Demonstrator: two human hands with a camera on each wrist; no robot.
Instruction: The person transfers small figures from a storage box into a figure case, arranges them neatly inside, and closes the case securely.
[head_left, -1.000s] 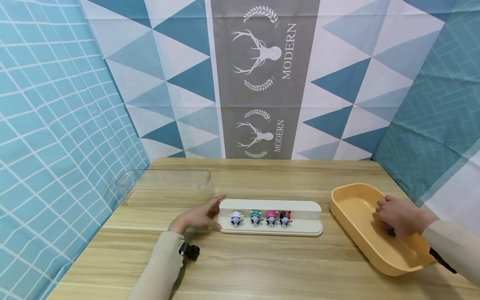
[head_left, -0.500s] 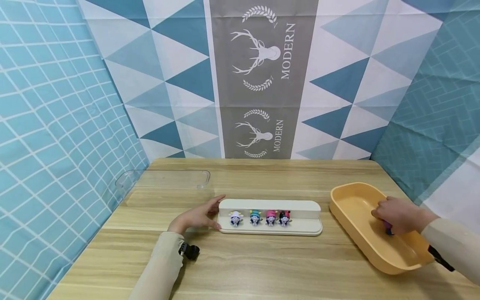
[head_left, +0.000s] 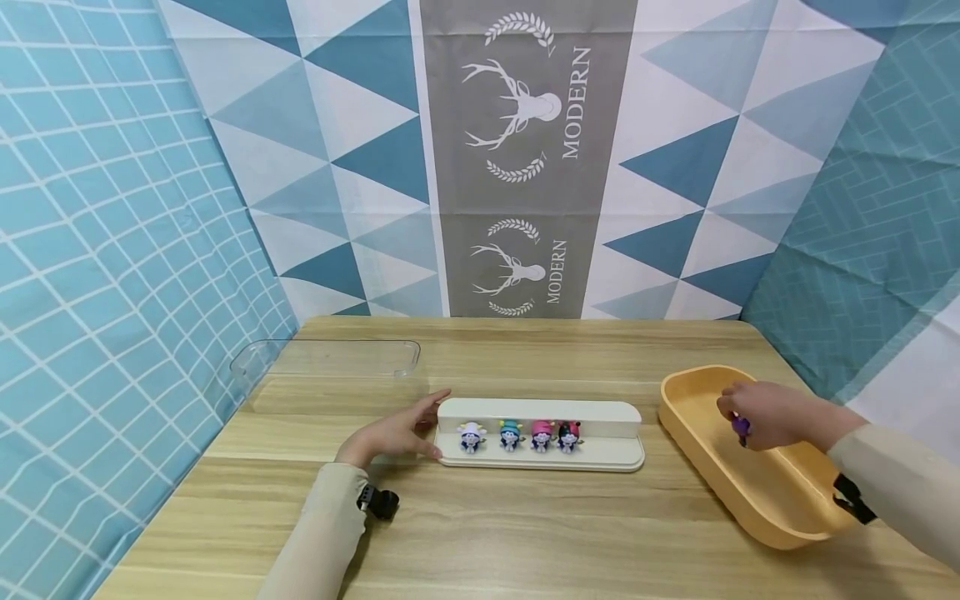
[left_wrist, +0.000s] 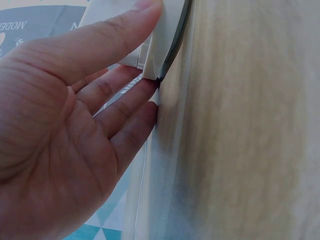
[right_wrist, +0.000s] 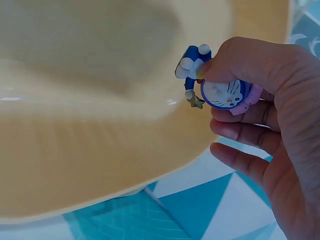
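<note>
A white display stand [head_left: 630, 454] has several small blue-and-white cat figurines lined up on it, including one in a white hat [head_left: 472, 437] and one in a black-and-red hat [head_left: 569, 437]. My left hand [head_left: 401, 429] grips the stand's left end, its thumb at the front and fingers round the side and back. Over the yellow basin [head_left: 720, 492], my right hand [head_left: 776, 415] pinches another figurine [right_wrist: 225, 95]. In the right wrist view this figurine lies sideways between thumb and fingers, with a whiskered face, a pinkish hat and a gold star.
A clear plastic cover [head_left: 330, 375] lies at the back left of the wooden table [head_left: 525, 533]. Patterned cloth [head_left: 510, 167] hangs behind the table, with blue tiled cloth [head_left: 112, 250] along the left side.
My right hand has lifted the figurine from the basin's floor and moved up and leftward. My left hand and the stand have stayed in place.
</note>
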